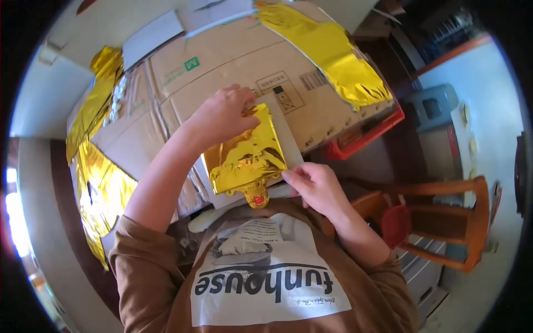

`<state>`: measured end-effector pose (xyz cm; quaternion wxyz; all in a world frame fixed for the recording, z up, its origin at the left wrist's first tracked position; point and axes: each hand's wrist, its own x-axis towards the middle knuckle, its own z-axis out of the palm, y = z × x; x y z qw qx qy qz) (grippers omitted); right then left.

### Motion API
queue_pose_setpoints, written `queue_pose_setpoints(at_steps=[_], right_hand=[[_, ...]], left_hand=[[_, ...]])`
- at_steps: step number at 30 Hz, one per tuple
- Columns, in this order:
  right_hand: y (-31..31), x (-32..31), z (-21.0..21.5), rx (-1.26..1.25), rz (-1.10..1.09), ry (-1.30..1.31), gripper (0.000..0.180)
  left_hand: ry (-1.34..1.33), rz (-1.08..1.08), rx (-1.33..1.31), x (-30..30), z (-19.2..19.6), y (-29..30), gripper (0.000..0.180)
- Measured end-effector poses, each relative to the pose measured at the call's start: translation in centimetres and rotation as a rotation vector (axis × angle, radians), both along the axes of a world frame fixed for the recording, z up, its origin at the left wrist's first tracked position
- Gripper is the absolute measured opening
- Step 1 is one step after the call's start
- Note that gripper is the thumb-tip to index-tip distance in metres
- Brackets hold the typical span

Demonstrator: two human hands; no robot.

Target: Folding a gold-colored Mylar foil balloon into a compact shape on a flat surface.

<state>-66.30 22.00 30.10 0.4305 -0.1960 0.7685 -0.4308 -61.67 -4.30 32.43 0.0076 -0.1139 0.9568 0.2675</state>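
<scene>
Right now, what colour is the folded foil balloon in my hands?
Shiny gold foil balloon, with a small red patch at its neck; head view.

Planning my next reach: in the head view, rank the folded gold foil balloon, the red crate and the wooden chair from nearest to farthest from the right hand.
From the right hand:
1. Folded gold foil balloon, touching its fingertips, to its left on the cardboard.
2. Wooden chair, to its right, beside the forearm.
3. Red crate, up and right, under the cardboard's edge.
The chair and crate are close; that order is less sure.

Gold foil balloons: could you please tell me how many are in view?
3, perhaps more: one folded gold foil balloon between the left hand and right hand, one on the cardboard box top right, and crumpled ones at left, possibly several overlapping.
</scene>
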Motion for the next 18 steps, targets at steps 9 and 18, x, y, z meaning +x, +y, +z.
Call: queue_pose_setpoints(at_steps=[9,18], right_hand=[[-0.9,0.2,-1.0,-0.127,-0.128,-0.291,0.028],[-0.6,1.7,-1.8,-0.245,-0.213,-0.179,0.016]], left_hand=[[-0.205,0.061,0.068,-0.9,0.1,-0.4,0.037],[-0.361,0.072,0.568,-1.8,0.7,-1.9,0.026]])
